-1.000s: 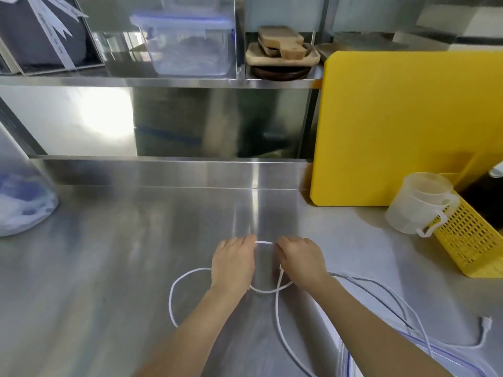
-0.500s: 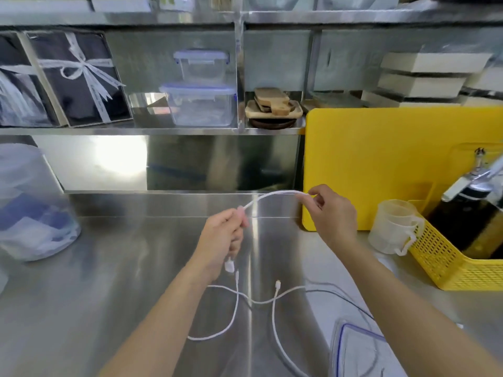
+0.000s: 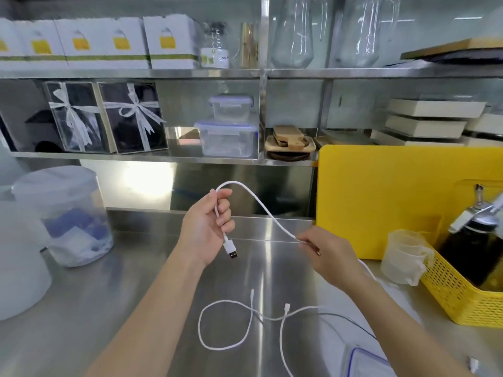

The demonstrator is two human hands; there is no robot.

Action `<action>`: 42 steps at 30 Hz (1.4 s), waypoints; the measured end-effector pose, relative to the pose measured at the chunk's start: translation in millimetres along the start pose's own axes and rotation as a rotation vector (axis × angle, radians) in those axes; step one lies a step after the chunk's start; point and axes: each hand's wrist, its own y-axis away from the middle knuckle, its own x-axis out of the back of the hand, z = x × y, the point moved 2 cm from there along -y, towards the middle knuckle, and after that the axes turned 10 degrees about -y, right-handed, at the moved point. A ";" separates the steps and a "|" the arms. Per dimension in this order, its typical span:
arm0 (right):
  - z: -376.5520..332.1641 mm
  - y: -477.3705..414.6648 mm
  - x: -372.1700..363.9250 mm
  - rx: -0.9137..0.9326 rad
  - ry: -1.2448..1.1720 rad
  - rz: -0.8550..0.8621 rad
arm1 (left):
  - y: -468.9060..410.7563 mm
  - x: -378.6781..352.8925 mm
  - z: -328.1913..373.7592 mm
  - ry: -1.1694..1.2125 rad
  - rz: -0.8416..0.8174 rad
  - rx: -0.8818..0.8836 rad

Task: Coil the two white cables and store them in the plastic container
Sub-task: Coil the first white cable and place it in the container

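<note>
My left hand (image 3: 208,229) is raised above the steel counter and grips a white cable (image 3: 261,204) near its USB plug (image 3: 232,249), which hangs below the fist. The cable arcs over and runs down to my right hand (image 3: 328,253), which pinches it between thumb and fingers. Slack white cable (image 3: 226,326) lies in loops on the counter below, with two small connector ends showing; I cannot tell which loop belongs to which cable. A corner of the clear plastic container (image 3: 363,361) with a blue rim shows at the bottom right, partly behind my right forearm.
A yellow cutting board (image 3: 394,200) leans on the wall at right, beside a clear measuring cup (image 3: 402,257) and a yellow basket (image 3: 462,292) holding a dark bottle. A lidded translucent tub (image 3: 62,216) stands at left. Shelves above hold boxes and containers.
Both hands have lifted the cable end off the counter. My left hand now grips it near the plug and my right hand has slid lower along it. The camera has tilted up.
</note>
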 end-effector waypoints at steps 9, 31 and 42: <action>-80.4 -3.7 20.4 0.270 0.005 -0.334 | 20.9 -14.9 -8.1 -0.503 -0.035 0.027; -95.7 -24.0 42.5 -0.123 -0.548 -0.261 | 57.0 -35.5 1.6 -0.526 -0.405 0.162; -97.0 -16.9 45.4 -0.132 -0.973 -0.257 | 67.1 -34.6 12.0 -0.389 -0.454 0.042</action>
